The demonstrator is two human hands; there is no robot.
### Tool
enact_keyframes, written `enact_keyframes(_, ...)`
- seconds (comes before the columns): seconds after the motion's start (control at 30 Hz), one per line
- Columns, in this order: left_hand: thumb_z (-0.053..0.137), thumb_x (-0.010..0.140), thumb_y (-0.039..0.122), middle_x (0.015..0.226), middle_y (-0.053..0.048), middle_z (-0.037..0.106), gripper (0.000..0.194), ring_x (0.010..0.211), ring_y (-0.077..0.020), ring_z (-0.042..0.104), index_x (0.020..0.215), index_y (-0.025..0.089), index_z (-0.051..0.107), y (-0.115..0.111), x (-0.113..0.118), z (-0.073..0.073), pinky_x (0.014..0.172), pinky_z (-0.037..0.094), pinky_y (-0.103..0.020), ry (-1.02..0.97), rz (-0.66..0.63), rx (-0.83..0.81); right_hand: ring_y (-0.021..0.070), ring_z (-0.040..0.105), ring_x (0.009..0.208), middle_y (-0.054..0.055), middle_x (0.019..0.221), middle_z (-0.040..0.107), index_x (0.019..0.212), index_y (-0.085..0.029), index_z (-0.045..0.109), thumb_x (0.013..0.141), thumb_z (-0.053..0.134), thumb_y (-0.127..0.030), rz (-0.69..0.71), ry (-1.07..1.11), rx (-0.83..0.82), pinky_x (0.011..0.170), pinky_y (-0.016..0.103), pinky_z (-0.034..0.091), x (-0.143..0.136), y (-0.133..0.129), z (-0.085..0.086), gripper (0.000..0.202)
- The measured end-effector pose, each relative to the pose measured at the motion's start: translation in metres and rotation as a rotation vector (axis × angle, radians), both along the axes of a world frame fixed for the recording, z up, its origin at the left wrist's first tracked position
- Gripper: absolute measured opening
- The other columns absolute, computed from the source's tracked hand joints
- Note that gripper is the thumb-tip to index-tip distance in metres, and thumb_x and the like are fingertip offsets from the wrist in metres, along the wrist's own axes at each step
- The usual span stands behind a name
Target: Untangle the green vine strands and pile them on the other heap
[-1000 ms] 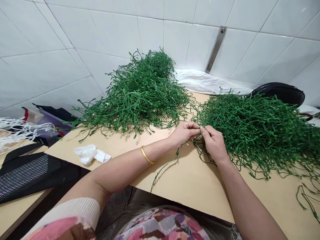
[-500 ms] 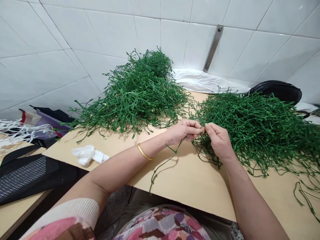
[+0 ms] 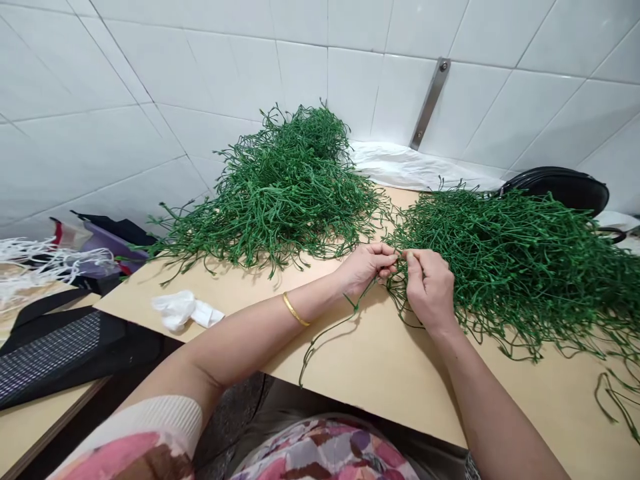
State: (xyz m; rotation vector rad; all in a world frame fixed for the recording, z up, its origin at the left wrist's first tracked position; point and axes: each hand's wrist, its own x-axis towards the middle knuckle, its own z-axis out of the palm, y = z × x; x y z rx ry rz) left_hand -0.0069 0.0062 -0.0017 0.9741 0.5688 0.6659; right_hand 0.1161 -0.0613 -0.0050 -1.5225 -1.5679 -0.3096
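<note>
My left hand [image 3: 367, 267] is closed in a pinch on a thin green plastic stem [image 3: 333, 327], which trails down from it over the light wooden table [image 3: 390, 373]. Fingertips nearly touching it, my right hand [image 3: 431, 287] also pinches; the piece between its thumb and finger is too small to make out, though green bits show there. Behind my left hand rises a tangled heap of green stems [image 3: 290, 193]. A second green heap [image 3: 510, 253] spreads behind and right of my right hand.
Crumpled white tissue [image 3: 185, 310] lies left of my forearm. White strands [image 3: 55, 263] and a black mesh item [image 3: 50, 353] are at the far left. A black case [image 3: 560, 190] and white cloth [image 3: 400, 163] sit by the tiled wall.
My right hand has turned and shifted slightly left and down, its fingers still at my left fingertips. The whole view has shifted a little.
</note>
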Motion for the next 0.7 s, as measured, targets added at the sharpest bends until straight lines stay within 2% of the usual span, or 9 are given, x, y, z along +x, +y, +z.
enact_keyframes(0.2,0.064,0.063,0.017,0.053,0.002,0.053,0.013,0.042,-0.0027,0.041,0.070,0.011,0.054,-0.0001,0.0021,-0.0072,0.042,0.028,-0.016,-0.051,0.022,0.088,0.0123,0.049,0.064,0.001,0.072,0.057,0.086,-0.018,0.053,0.086,0.037,-0.032,0.170,0.289,-0.279,0.061,0.025,0.038,-0.0101,0.0008,-0.0004,0.021)
enact_keyframes(0.37,0.065,0.059,0.017,0.053,0.003,0.053,0.014,0.045,-0.0033,0.043,0.070,0.011,0.058,-0.0024,0.0021,-0.0048,0.041,0.023,-0.016,-0.009,0.077,0.098,0.0098,0.045,0.057,-0.002,0.065,0.050,0.081,-0.019,0.049,0.084,0.040,-0.038,0.323,0.582,-0.431,0.053,0.023,0.036,-0.0087,0.0016,-0.0004,0.022)
enact_keyframes(0.43,0.065,0.058,0.018,0.052,0.003,0.052,0.014,0.046,-0.0039,0.044,0.068,0.012,0.058,-0.0042,0.0024,-0.0037,0.042,0.024,-0.017,0.014,0.093,0.102,0.0094,0.040,0.052,-0.003,0.059,0.046,0.078,-0.018,0.049,0.083,0.040,-0.039,0.288,0.615,-0.447,0.049,0.022,0.033,-0.0084,0.0019,-0.0005,0.023)
enact_keyframes(0.5,0.063,0.059,0.019,0.053,0.004,0.051,0.012,0.049,-0.0045,0.044,0.067,0.012,0.058,-0.0060,0.0030,-0.0042,0.045,0.026,-0.018,0.032,0.108,0.168,0.0099,0.036,0.050,-0.003,0.056,0.044,0.072,-0.018,0.049,0.082,0.041,-0.038,0.195,0.529,-0.427,0.048,0.023,0.030,-0.0088,0.0014,0.0002,0.024)
enact_keyframes(0.63,0.055,0.064,0.017,0.053,0.004,0.047,0.005,0.052,-0.0055,0.042,0.063,0.013,0.054,-0.0089,0.0048,-0.0073,0.051,0.030,-0.020,0.130,0.164,0.451,0.0114,0.035,0.050,-0.002,0.053,0.043,0.066,-0.020,0.046,0.082,0.038,-0.033,0.004,0.239,-0.435,0.049,0.025,0.024,-0.0110,-0.0012,0.0036,0.022)
enact_keyframes(0.7,0.050,0.065,0.015,0.052,0.005,0.043,0.007,0.052,-0.0055,0.038,0.059,0.013,0.051,-0.0090,0.0051,-0.0070,0.052,0.029,-0.020,0.219,0.184,0.601,0.0113,0.032,0.048,-0.002,0.052,0.041,0.064,-0.020,0.043,0.082,0.038,-0.029,-0.046,0.145,-0.470,0.049,0.026,0.021,-0.0101,-0.0018,0.0044,0.021)
